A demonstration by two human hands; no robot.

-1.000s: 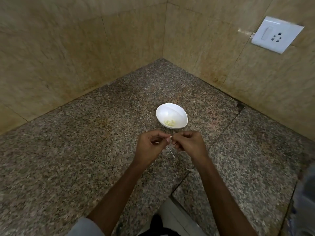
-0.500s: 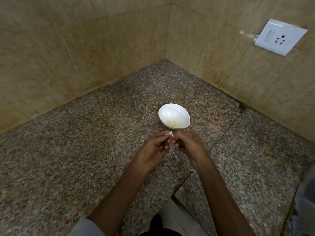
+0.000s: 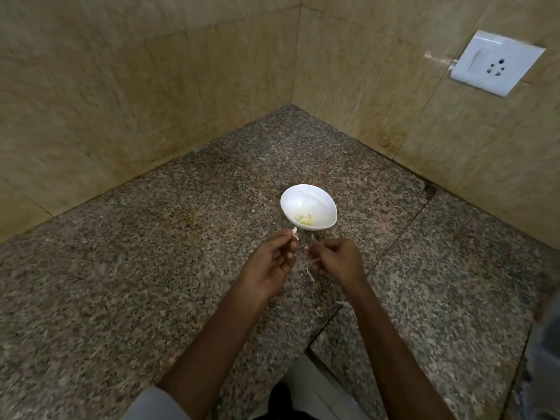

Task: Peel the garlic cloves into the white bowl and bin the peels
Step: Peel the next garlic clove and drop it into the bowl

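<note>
Just short of the white bowl's [image 3: 321, 199] near rim, the hands have drawn apart; half a second ago their fingertips met. The left hand [image 3: 269, 262] pinches the garlic clove [image 3: 294, 230] between thumb and forefinger tip, other fingers loosely bent. The clove's long axis runs roughly away from the person, its pale tip poking out past the fingertips towards the bowl. The right hand [image 3: 338, 259], fingers curled, appears to pinch a thin peel strip [image 3: 306, 270] trailing below. Peeled cloves [image 3: 304, 219] lie in the bowl.
</note>
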